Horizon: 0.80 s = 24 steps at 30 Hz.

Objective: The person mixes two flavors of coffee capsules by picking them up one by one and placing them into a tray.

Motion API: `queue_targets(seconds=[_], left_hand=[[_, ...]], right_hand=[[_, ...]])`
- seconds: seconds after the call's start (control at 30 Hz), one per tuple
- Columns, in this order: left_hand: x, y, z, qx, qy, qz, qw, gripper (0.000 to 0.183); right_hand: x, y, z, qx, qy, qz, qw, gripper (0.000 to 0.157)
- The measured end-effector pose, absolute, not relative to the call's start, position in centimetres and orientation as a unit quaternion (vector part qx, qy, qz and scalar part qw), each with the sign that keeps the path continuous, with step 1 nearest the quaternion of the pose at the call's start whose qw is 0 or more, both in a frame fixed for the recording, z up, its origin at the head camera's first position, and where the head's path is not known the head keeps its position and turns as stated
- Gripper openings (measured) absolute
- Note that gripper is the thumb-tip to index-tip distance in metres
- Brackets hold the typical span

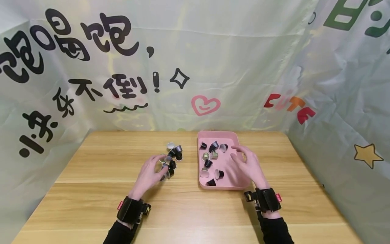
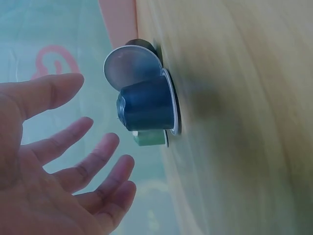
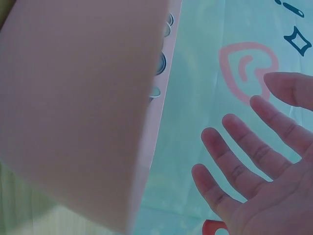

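A loose pile of coffee capsules [image 1: 172, 165], black, dark blue and silver, lies on the wooden table. My left hand [image 1: 150, 173] hovers at the pile's left side, fingers spread and holding nothing. In the left wrist view, a dark blue capsule [image 2: 149, 104] lies on its side, apart from the fingertips [image 2: 112, 142]. More capsules [image 1: 214, 154] are scattered in a pink tray [image 1: 230, 135], mostly in its left half. Over the tray's right side hangs my right hand [image 1: 248, 166], with its fingers apart and nothing in them. The right wrist view shows this hand [image 3: 264, 166] beside the tray's wall.
The tray stands to the right of the pile, its raised rim between pile and right hand. Behind the table [image 1: 128, 142] hangs a pale printed cloth [image 1: 170, 112], with another side of it along the right. Each wrist wears a black camera band [image 1: 130, 210].
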<state>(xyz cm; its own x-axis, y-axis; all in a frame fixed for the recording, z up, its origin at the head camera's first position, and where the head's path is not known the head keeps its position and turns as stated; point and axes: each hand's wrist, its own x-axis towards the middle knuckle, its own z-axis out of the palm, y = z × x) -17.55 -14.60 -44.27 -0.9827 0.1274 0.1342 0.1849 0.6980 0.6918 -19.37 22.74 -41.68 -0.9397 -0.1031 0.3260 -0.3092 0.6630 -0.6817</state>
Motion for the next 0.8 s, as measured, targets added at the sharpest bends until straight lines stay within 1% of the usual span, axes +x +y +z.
queue_targets(seconds=[0.37,0.6,0.73,0.8], left_hand=[[-17.5,-15.1,-44.2,-0.07,-0.919,-0.388,0.012,0.061],[-17.5,-15.3,-44.4,-0.062,-0.92,-0.386,-0.002,0.063],[-17.5,-15.3,-44.5,-0.059,-0.921,-0.384,-0.007,0.064],[-17.5,-15.3,-44.4,-0.057,-0.921,-0.384,-0.009,0.064]], right_hand=[[-20.5,20.8,-40.3,0.159,-0.9,0.384,0.132,0.039],[-21.8,18.6,-40.0,0.211,-0.892,0.373,0.146,0.035],[-22.2,17.1,-39.8,0.242,-0.891,0.357,0.139,0.033],[-22.3,16.2,-39.5,0.253,-0.892,0.354,0.119,0.031]])
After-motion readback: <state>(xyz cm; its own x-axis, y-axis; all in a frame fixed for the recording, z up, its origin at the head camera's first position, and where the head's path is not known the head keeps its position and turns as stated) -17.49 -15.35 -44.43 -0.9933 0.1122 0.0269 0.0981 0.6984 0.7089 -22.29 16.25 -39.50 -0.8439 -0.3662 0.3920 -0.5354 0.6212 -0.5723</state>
